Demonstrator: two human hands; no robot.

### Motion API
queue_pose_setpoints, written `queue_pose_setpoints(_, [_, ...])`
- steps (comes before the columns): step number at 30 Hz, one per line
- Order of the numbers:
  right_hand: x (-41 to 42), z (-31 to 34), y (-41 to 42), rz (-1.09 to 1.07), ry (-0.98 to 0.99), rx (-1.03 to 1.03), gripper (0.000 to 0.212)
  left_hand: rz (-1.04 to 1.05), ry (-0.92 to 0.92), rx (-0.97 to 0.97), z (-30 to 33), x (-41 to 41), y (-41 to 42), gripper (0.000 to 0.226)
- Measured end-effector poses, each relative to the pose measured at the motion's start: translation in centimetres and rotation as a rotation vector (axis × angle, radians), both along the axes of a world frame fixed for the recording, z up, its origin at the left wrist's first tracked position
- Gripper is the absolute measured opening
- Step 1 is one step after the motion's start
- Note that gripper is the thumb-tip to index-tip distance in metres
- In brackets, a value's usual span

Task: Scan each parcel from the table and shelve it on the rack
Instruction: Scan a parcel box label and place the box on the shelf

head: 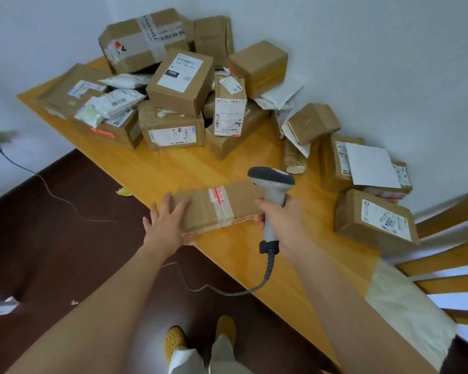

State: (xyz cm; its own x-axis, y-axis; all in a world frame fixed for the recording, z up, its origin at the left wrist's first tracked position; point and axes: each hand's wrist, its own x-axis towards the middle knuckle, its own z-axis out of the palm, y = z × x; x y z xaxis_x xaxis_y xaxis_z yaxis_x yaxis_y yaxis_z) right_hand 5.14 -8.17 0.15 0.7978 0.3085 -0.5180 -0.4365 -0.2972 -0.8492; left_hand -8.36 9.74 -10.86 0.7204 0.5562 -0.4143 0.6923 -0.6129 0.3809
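My right hand is wrapped around the grey scanner, fingers curled tight on its handle, head up and tipped toward the far side. Its coiled cord drops from the handle base and trails off the table edge toward me. Just left of that grip lies a flat box with red-printed tape across its top, sitting at the near edge of the table. My left hand rests flat on the box's left end, fingers spread and straight, thumb low at the box's near side; it is not gripping.

Right of the scanner, well apart, sits a box with a "2004" label. Beyond that is another box with a loose white sheet on it. Beyond my hands is the main pile: a labelled box at the front, a box marked "060" stacked above it, an upright carton to its right, white bags on boxes at the left, and a big taped box at the back against the wall.
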Motion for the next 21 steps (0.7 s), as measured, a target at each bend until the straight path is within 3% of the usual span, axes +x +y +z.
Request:
queue_pose_setpoints(3, [-0.4, -0.3, -0.3, -0.007, -0.002, 0.002, 0.011, 0.033, -0.149, -0.155, 0.2, 0.0, 0.5, 0.086])
queue_pose_setpoints(5, [-0.9, -0.1, -0.5, -0.021, -0.006, 0.003, 0.011, 0.074, -0.156, -0.295, 1.7, 0.1, 0.2, 0.071])
queue_pose_setpoints(8, [-1.6, 0.5, -0.5, -0.038, -0.002, 0.018, 0.012, 0.4, -0.119, -0.774, 3.8, 0.1, -0.3, 0.043])
queue_pose_setpoints(10, [-1.8, 0.8, -0.3, -0.048, 0.003, 0.016, 0.011, 0.628, -0.089, -0.932, 3.9, -0.6, 0.0, 0.035])
queue_pose_setpoints(14, [-2.3, 1.0, 0.0, -0.05, 0.009, 0.02, 0.014, 0.983, -0.172, -1.063, 1.8, -2.3, 0.3, 0.034])
queue_pose_setpoints(17, [-2.5, 0.8, -0.2, -0.028, 0.007, -0.015, 0.013, 0.906, -0.1, -1.048, 0.5, -2.5, 0.1, 0.062])
queue_pose_setpoints(21, [-2.8, 0.6, -0.6, -0.051, 0.049, -0.034, 0.016, 0.748, -0.08, -0.993, -0.3, -1.7, -0.9, 0.081])
